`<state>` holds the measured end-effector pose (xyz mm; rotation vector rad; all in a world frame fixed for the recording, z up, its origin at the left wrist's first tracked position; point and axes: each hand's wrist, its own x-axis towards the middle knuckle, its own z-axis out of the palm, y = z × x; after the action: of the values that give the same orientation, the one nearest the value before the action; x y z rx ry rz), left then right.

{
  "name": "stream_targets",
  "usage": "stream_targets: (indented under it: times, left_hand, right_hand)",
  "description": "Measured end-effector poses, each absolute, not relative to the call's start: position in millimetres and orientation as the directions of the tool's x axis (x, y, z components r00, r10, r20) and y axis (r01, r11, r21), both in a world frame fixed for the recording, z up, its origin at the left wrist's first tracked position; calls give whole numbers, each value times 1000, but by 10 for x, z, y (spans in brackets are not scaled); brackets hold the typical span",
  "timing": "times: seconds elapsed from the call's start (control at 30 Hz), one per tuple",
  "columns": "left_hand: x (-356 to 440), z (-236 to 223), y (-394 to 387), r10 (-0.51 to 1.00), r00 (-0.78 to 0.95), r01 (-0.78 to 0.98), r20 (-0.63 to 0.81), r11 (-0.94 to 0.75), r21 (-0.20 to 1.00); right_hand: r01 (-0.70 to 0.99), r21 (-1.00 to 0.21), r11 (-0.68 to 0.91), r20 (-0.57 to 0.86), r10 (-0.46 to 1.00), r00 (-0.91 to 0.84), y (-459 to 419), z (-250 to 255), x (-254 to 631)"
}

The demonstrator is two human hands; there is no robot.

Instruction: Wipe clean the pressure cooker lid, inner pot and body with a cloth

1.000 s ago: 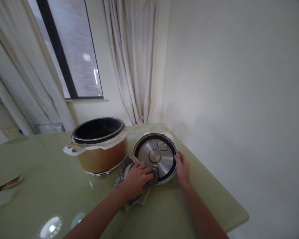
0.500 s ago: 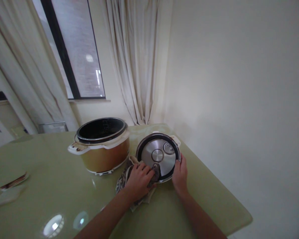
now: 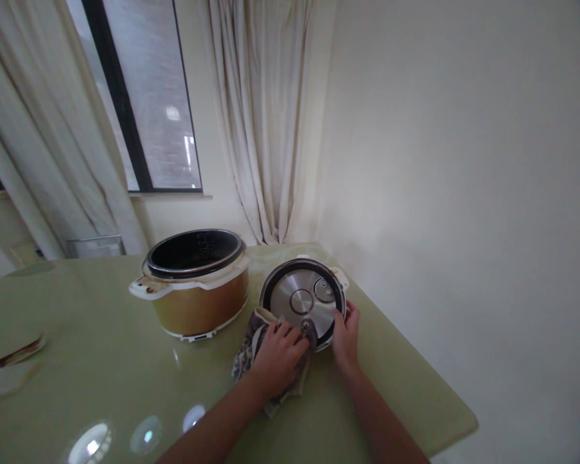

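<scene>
A round rice cooker lid [image 3: 285, 293] leans up from the table with its shiny metal underside and dark sealing ring facing me. My right hand [image 3: 347, 338] grips its right rim, thumb on the inner side. In my left hand [image 3: 281, 357] is a patterned grey-and-white cloth [image 3: 247, 354], bunched under the fingers and pressed against the lid's lower edge. Left of the lid stands the rice cooker body [image 3: 200, 309], gold-brown with a white rim and side handle, its dark inner pot [image 3: 196, 252] uncovered. The cloth and left hand hide the lid's lower left part.
The glossy green table [image 3: 101, 335] ends in a corner at the right, close to a pale wall [image 3: 439, 193]. A long brown-and-white item [image 3: 17, 354] lies at the far left. Behind the table hang curtains [image 3: 258, 129] beside a window [image 3: 149, 96].
My left hand and the cloth have shifted slightly down and right along the lid's lower edge. The right hand keeps its hold on the rim. The whole view has drifted a little.
</scene>
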<state>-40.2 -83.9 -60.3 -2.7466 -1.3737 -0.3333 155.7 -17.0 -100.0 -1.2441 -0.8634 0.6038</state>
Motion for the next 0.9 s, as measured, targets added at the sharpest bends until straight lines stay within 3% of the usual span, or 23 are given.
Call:
stream_targets:
  times: [0.17, 0.4, 0.77, 0.9]
  left_hand:
    - [-716, -617, -721, 713, 677, 720, 182, -693, 35]
    - [-754, -626, -711, 756, 610, 767, 236, -639, 65]
    - [-350, -715, -826, 718, 559, 769, 416, -636, 63]
    - [-434, -772, -813, 650, 488, 706, 582, -686, 175]
  right_hand:
    - [30, -956, 291, 244, 735, 633, -133, -882, 1702]
    - [127, -926, 356, 350, 681, 643, -174, -844, 1629]
    - [137, -950, 280, 292, 644, 707, -75, -1091, 1623]
    - [139, -951, 275, 290, 645, 707, -38, -1114, 1645]
